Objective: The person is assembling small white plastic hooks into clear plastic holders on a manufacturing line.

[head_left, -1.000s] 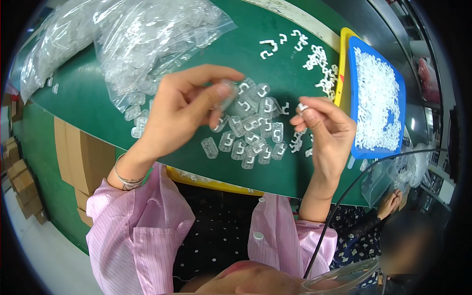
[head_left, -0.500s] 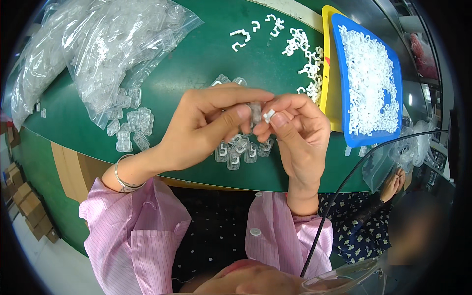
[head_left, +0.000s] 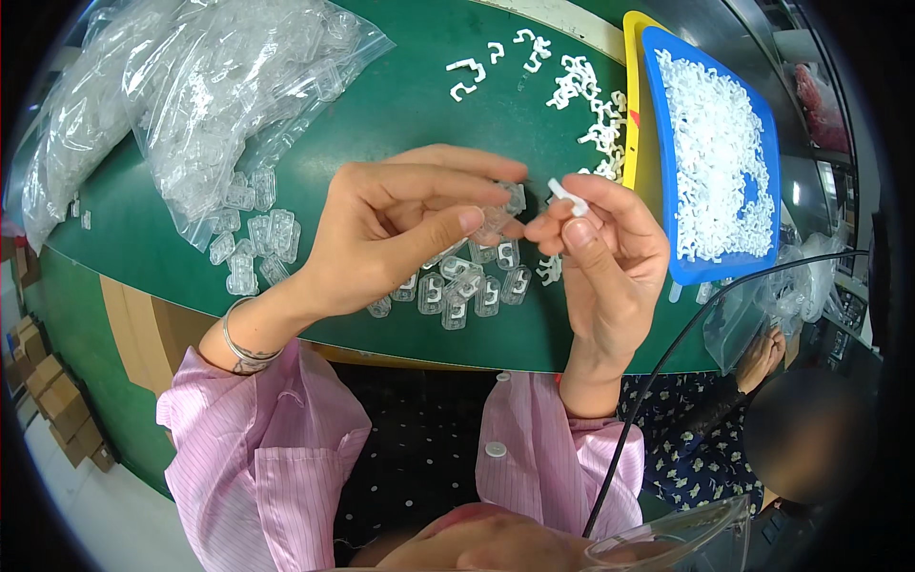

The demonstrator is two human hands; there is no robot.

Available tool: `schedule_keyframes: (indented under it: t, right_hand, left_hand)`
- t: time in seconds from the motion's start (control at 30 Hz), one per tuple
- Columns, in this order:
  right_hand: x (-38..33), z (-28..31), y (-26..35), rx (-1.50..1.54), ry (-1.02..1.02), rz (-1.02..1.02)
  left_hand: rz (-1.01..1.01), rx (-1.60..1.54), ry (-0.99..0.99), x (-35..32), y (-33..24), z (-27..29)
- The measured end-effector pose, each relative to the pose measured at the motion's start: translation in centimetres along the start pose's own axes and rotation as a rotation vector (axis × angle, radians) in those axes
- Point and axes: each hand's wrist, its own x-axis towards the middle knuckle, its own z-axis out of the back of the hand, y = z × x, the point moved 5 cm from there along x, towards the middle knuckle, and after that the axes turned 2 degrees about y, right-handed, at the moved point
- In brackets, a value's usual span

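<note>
My left hand (head_left: 410,214) pinches a clear plastic case (head_left: 496,217) between thumb and fingers, above the table. To its right, my right hand (head_left: 610,253) grips a small white hook-shaped plastic piece (head_left: 568,198) between thumb and forefinger. The white piece and the case in my left hand are apart. Below the hands lies a group of clear cases (head_left: 464,282), several with a white piece inside. My fingers hide part of the case I hold.
Bags of clear cases (head_left: 229,86) lie at the far left, with loose cases (head_left: 257,234) beside them. White hooks (head_left: 577,81) are scattered near a yellow tray (head_left: 634,57) and a blue tray (head_left: 667,172) of more hooks. A black cable (head_left: 658,377) and a co-worker's hand (head_left: 761,360) are at right.
My right hand has moved right, away from my left, and the white piece now shows more fully in its fingers. The clear case stays in my left hand, which has shifted slightly.
</note>
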Motion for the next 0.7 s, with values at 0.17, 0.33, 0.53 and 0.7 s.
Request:
schedule_keyframes:
  t: [0.17,0.33,0.53,0.7]
  right_hand:
    - [0.1,0.8,-0.4,0.061,0.144,0.1]
    - [-0.2,-0.5,-1.5,-0.06,0.086,-0.03]
    - [-0.5,-0.2,-1.2,-0.149,0.042,0.054]
    - [-0.4,-0.8,-1.0,-0.265,0.16,0.139]
  left_hand:
    - [0.071,-0.017,-0.043,0.1,0.5,-0.4]
    - [0.067,-0.187,-0.155,-0.1,1.0,-0.8]
    - [0.238,0.108,-0.218,-0.4,0.6,-0.3]
    - [0.258,0.116,-0.15,-0.7,1.0,0.2]
